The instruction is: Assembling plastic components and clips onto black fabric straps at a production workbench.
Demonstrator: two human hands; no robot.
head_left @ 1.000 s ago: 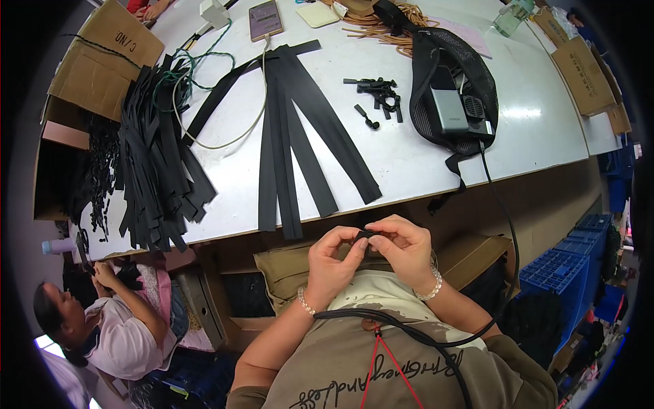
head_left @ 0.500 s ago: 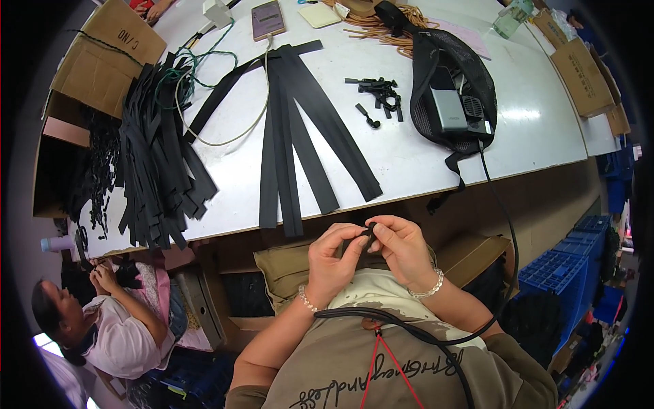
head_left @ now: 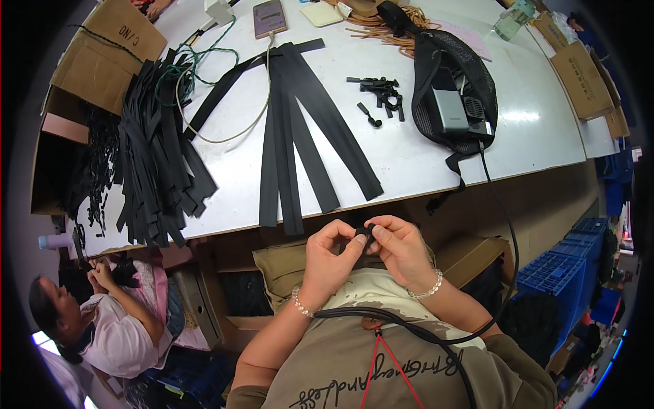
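In front of my body, just off the table's near edge, my left hand [head_left: 330,258] and my right hand [head_left: 405,253] face each other with fingertips pinched. A small black piece [head_left: 366,234] is held between them; the fingers cover most of it, and its kind cannot be made out. Beyond my hands, several long flat black strips [head_left: 315,160] fan out on the table, their ends reaching its near edge. To the right of these lies a small heap of black parts with short tabs [head_left: 381,88], with one single part [head_left: 370,116] apart from it.
A thick bundle of black strips [head_left: 153,157] hangs over the table's left edge beside a cardboard box [head_left: 102,58]. A phone [head_left: 270,19] on a white cable lies farther back. A black mesh bag [head_left: 426,112] holds a power bank [head_left: 447,109]. At lower left sits another person [head_left: 122,334].
My left hand has shifted slightly left, and more of the black piece shows between my fingertips. The right hand stays nearly in place. The other person's hands have moved a little.
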